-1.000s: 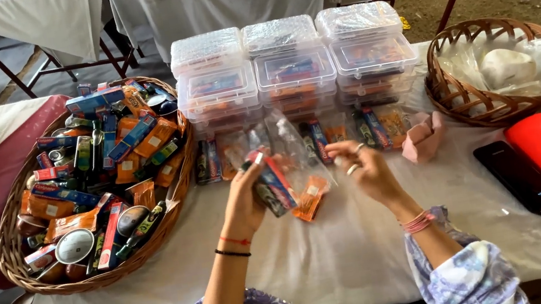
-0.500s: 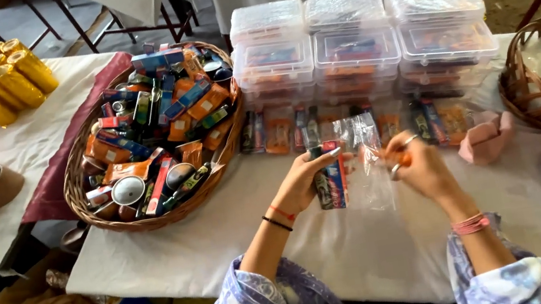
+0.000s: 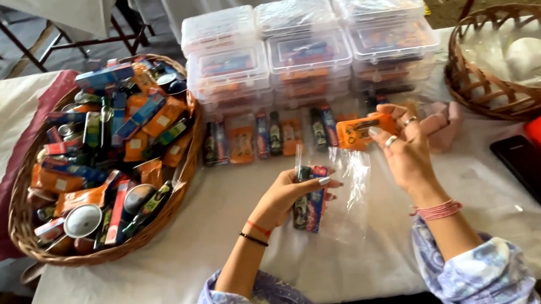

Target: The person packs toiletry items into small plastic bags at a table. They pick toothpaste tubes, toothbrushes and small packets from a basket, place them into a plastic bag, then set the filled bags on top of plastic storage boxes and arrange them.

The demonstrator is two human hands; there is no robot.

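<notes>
Holding a clear plastic sleeve [image 3: 347, 179] with a small dark bottle and a blue-red packet [image 3: 309, 205] inside it, left hand [image 3: 290, 196] closed around the packed end, above the near middle of the white-covered worktop [image 3: 159, 271]. Pinching a flat orange packet [image 3: 360, 132] in the right hand [image 3: 406, 152], fingers closed on its right end, raised just beyond the sleeve's open mouth. Judging the sleeve as thin, limp and slippery, likely crinkling under pressure; best gripped where the contents stiffen it. Judging the orange packet as light and fairly stiff, easily held by an edge. Lying with its long axis left to right, free end pointing left. Standing nearly upright, the bottle and packet, long axis running near to far, tilting slightly right. Sitting to the left, a wicker basket [image 3: 32, 244] full of similar packets; stacked at the far edge, clear lidded boxes [image 3: 305, 52].
</notes>
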